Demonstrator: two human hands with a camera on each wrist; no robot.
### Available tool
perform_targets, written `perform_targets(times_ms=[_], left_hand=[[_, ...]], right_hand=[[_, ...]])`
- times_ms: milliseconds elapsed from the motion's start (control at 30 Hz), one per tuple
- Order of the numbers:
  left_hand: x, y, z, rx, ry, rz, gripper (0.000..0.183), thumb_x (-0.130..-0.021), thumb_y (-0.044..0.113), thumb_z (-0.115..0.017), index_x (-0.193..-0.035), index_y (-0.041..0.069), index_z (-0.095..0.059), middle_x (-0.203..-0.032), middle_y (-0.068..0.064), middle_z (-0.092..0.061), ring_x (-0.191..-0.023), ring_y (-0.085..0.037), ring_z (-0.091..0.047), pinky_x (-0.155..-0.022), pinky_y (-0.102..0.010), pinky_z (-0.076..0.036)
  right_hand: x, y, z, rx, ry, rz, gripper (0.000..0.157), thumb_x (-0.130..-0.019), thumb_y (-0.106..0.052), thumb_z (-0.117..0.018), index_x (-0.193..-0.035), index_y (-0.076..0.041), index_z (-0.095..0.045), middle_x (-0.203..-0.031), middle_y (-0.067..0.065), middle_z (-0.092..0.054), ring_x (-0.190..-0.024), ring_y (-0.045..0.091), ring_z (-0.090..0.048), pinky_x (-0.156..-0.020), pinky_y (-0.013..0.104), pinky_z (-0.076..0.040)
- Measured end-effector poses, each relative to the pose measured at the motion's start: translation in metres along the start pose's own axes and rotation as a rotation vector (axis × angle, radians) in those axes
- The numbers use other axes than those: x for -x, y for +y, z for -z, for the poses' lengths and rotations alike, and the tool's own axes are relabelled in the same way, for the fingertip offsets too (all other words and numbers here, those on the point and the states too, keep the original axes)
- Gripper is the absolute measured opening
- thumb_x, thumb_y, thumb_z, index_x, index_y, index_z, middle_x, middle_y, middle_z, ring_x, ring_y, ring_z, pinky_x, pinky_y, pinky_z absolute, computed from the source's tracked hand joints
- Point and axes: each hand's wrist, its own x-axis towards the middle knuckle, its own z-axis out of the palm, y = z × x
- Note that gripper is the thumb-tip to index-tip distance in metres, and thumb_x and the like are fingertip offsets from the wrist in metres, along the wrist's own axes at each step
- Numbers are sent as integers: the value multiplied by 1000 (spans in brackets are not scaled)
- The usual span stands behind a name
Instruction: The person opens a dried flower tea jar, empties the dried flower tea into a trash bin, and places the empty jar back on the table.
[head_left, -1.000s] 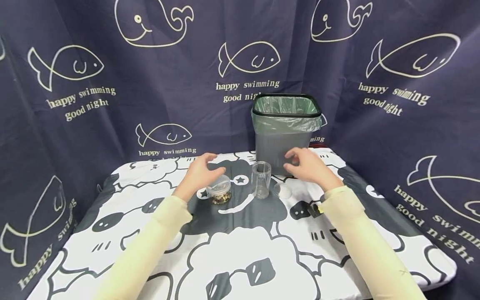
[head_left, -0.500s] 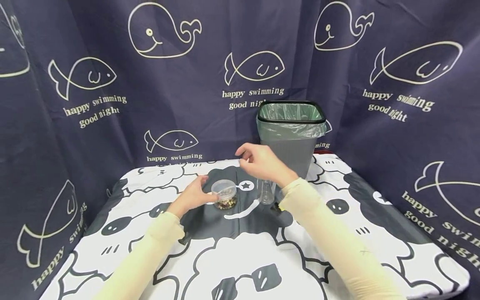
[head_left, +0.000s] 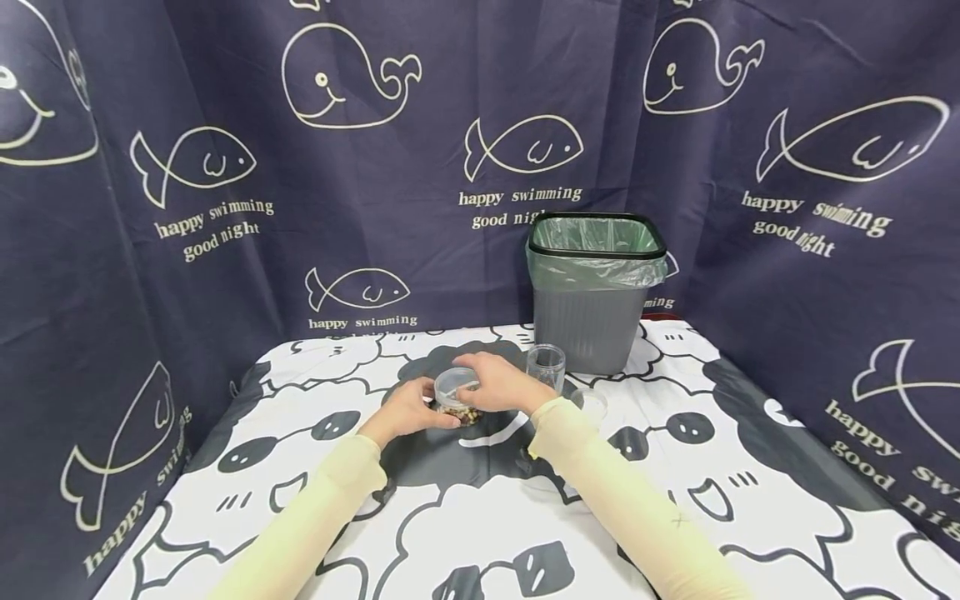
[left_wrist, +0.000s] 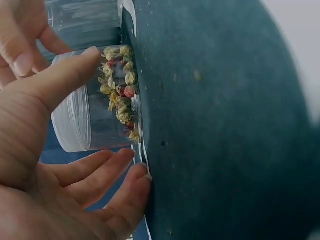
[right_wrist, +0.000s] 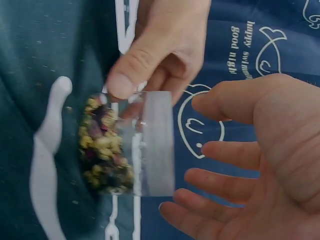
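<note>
A small clear jar [head_left: 468,415] of dried flower buds stands on the dark patch of the tablecloth, its frosted lid [right_wrist: 159,145] on. My left hand [head_left: 408,408] holds the jar low on its side, thumb on the near face and fingers behind. My right hand [head_left: 497,385] hovers over the right side of the lid. In the right wrist view its fingers [right_wrist: 225,185] are spread, apart from the lid. Yellow and red buds [left_wrist: 120,90] show through the jar wall in the left wrist view. Just right of the right hand, a clear glass [head_left: 546,365] is partly hidden.
A grey bin [head_left: 588,325] with a green liner stands at the back right. A clear round disc [head_left: 591,405] lies right of the glass, partly behind the right sleeve. A dark printed curtain [head_left: 360,208] hangs behind the table, covered by a patterned cloth [head_left: 315,450].
My right hand has swung left from beside the bin, past the glass, to the jar's lid. My left hand has closed in on the jar. The head view has shifted slightly.
</note>
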Motion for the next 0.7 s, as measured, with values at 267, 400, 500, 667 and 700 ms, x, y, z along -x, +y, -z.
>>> perform_targets(times_ms=[267, 400, 500, 667, 700], left_hand=[[-1, 2, 0, 34, 15, -2, 70, -75, 39, -92, -128, 1, -66, -122, -15, -71, -112, -33, -68, -95, -50, -55], [-2, 3, 3, 46, 15, 6, 72, -75, 39, -92, -130, 0, -64, -123, -16, -71, -113, -33, -68, -96, -49, -55], [-3, 2, 3, 57, 8, 8, 73, -76, 38, -91, -132, -1, -63, -124, -17, -71, -114, -34, -68, -96, -49, -55], [-3, 0, 0, 67, -5, -3, 73, -76, 35, -92, -131, -2, -62, -122, -18, -72, -113, -34, -69, -96, -49, -55], [-3, 0, 0, 65, -2, -8, 72, -75, 35, -92, -130, -2, -63, -121, -18, -72, -112, -34, -69, -95, -48, -56]], right_hand=[[-1, 6, -15, -19, -15, -54, 74, -93, -38, -75, -155, -10, -46, -152, 16, -50, -137, 36, -50, -107, 52, -47], [-4, 7, -17, -3, -13, -66, 78, -92, -43, -74, -156, -10, -44, -150, 15, -51, -134, 34, -52, -105, 52, -48], [-5, 7, -18, -14, 0, -74, 79, -92, -43, -75, -156, -9, -44, -147, 16, -54, -130, 33, -54, -103, 51, -49], [-2, 8, -20, -29, 11, -90, 78, -91, -41, -76, -154, -7, -45, -140, 15, -59, -122, 29, -59, -99, 47, -52], [-1, 8, -20, -27, 13, -92, 78, -91, -41, -76, -154, -8, -45, -139, 15, -59, -121, 29, -59, -98, 47, -52]])
